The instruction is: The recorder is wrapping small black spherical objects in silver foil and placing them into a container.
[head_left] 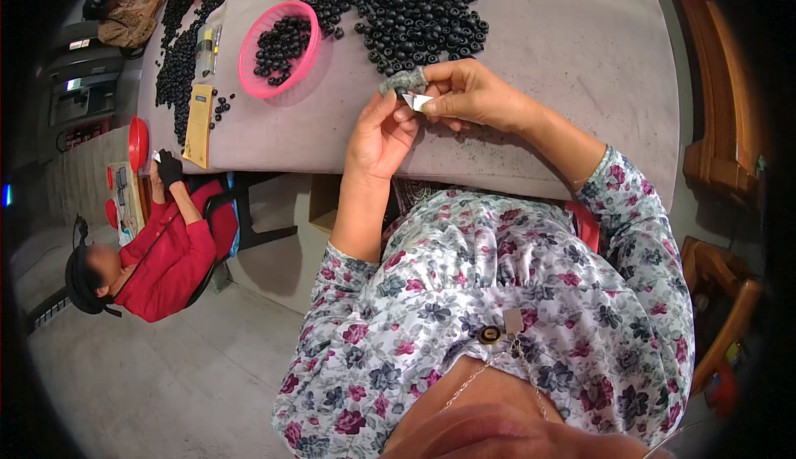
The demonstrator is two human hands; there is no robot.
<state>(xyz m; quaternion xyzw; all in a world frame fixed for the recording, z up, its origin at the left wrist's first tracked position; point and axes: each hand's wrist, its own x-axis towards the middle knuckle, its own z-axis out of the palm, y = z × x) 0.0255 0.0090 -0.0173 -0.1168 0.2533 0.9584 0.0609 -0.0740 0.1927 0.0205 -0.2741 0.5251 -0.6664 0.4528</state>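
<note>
Both my hands meet above the near side of the cloth-covered table (pixel 497 148). My right hand (pixel 474 98) is closed, its thumb pressing a small white, angular piece (pixel 419 103); whether that is paper or a blade holder is unclear. My left hand (pixel 381 137) is closed too, thumb and fingers drawn together beside the white piece. A grey fabric finger cover (pixel 404 80) lies between the fingertips of both hands. A bit of something dark shows under it, too covered to name. Just beyond my hands spreads a large pile of small black ring-shaped parts (pixel 431 24).
A pink basket (pixel 311 57) with black parts inside stands left of the pile. More black parts (pixel 174 73) line the table's left side, near a tan packet (pixel 198 123) and a clear packet (pixel 207 50). A person in red (pixel 170 252) sits at left. Wooden furniture (pixel 721 111) stands at right.
</note>
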